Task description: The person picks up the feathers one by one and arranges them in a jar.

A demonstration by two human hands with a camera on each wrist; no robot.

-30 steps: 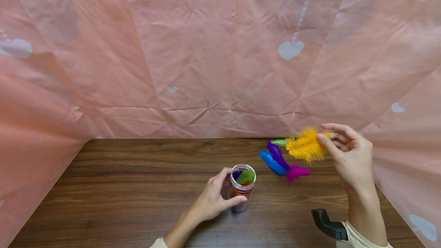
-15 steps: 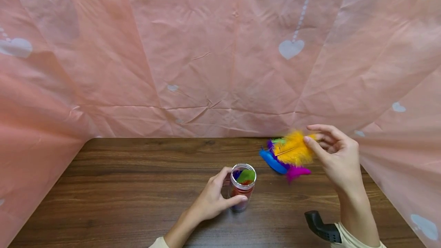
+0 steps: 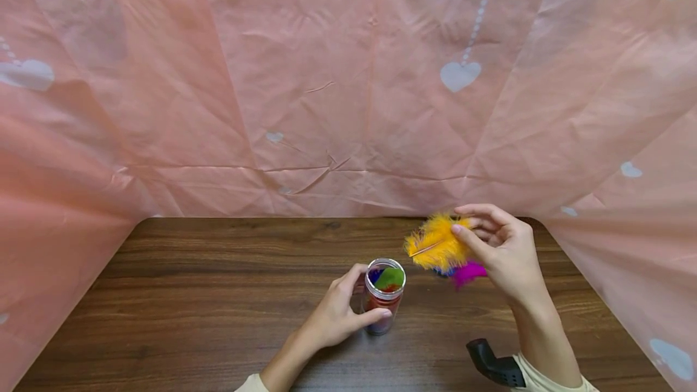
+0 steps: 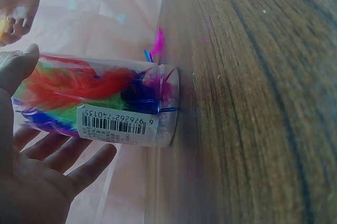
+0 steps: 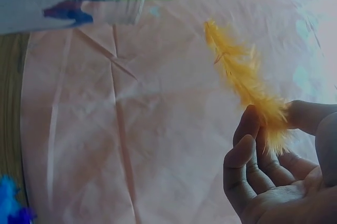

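On the wood-grain desk [image 3: 218, 301], observed left hand [image 3: 334, 314] spread to the width of upright jar [image 3: 383, 297], holding it between thumb and fingers. Observed right hand [image 3: 506, 253] narrowly pinching yellow feather [image 3: 435, 245] in the air near the jar's mouth. Noted jar transparent, barcode-labelled, containing red, green and blue feathers [image 4: 79, 87]. Noted yellow feather fluffy-edged.

The cloth [image 3: 348, 126] was pink with white hearts [image 3: 460, 76], the table [image 3: 218, 295] brown and dark-streaked. The feather [image 3: 435, 245] was golden yellow; the jar [image 3: 386, 300], clear, showed red, green and blue; its label [image 4: 118, 125] was white, black-barred.
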